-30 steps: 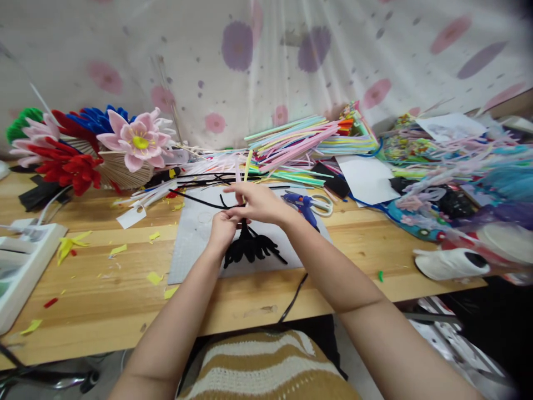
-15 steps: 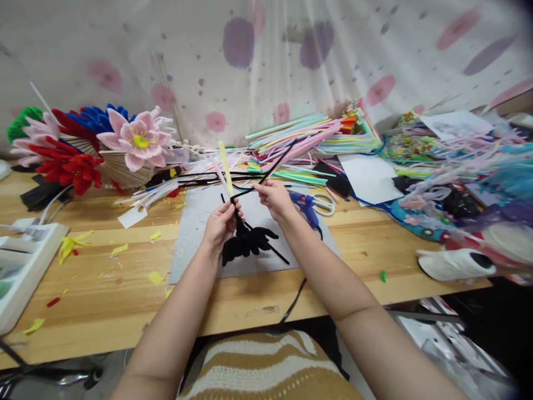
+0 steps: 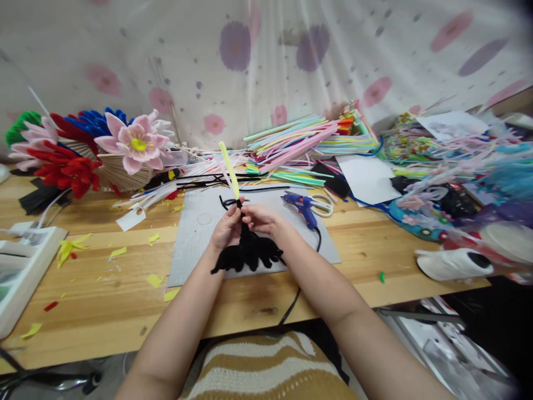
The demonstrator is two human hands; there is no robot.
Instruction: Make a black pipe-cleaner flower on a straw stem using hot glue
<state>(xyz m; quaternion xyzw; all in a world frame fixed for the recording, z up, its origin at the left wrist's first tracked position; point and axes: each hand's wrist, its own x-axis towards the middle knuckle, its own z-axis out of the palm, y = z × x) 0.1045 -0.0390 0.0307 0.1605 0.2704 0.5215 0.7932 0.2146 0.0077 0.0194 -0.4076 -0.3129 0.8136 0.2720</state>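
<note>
Between my hands is a black pipe-cleaner flower [image 3: 249,253], its petals hanging downward over the grey mat [image 3: 191,244]. My left hand [image 3: 227,226] is closed around its narrow stem part. From the other side, the fingers of my right hand [image 3: 260,218] pinch the same stem near the top. A yellow pipe cleaner [image 3: 229,171] sticks up out of the black wrapping, with a paler strand beside it. Black pipe-cleaner ends show just behind my left fingers. A blue glue gun [image 3: 303,207] lies right of my right hand.
Scissors [image 3: 322,205] lie beside the glue gun. Bundles of coloured pipe cleaners [image 3: 295,139] line the back. Finished fuzzy flowers [image 3: 135,141] stand back left, near a white power strip [image 3: 31,278]. Yellow scraps [image 3: 155,280] dot the table; a white bottle [image 3: 453,263] lies at right.
My right hand has come in from the upper right to the stem beside my left hand. The long black pipe cleaner it was drawing out no longer stretches away. The flower's petals have turned downward.
</note>
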